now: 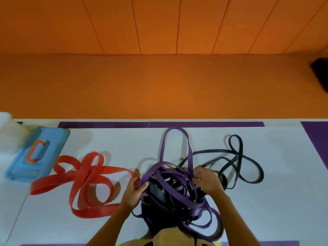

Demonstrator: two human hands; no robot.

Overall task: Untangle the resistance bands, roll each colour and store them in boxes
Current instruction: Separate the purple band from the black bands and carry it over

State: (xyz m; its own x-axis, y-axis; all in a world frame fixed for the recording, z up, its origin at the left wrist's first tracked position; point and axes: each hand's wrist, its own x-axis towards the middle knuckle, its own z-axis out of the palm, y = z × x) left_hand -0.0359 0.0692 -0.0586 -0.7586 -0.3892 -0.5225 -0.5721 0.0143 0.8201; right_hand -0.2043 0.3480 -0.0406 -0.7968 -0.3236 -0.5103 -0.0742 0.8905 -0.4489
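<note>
A tangle of purple resistance bands [174, 189] lies on the white mat in front of me, with one long loop reaching away toward the far edge. Black bands [236, 164] run out of the tangle to the right, and more black shows under the purple. A wide red band [88, 178] lies in loose loops to the left, its end reaching the tangle. My left hand [135, 189] grips purple strands at the tangle's left side, beside the red band's end. My right hand [208, 180] pinches purple strands at the upper right of the tangle.
A blue plastic box with an orange handle [36, 155] lies closed at the left edge of the mat. A white blurred object [8, 134] sits beside it. Orange floor and wall panels stretch beyond the mat. A dark object [321, 73] sits far right.
</note>
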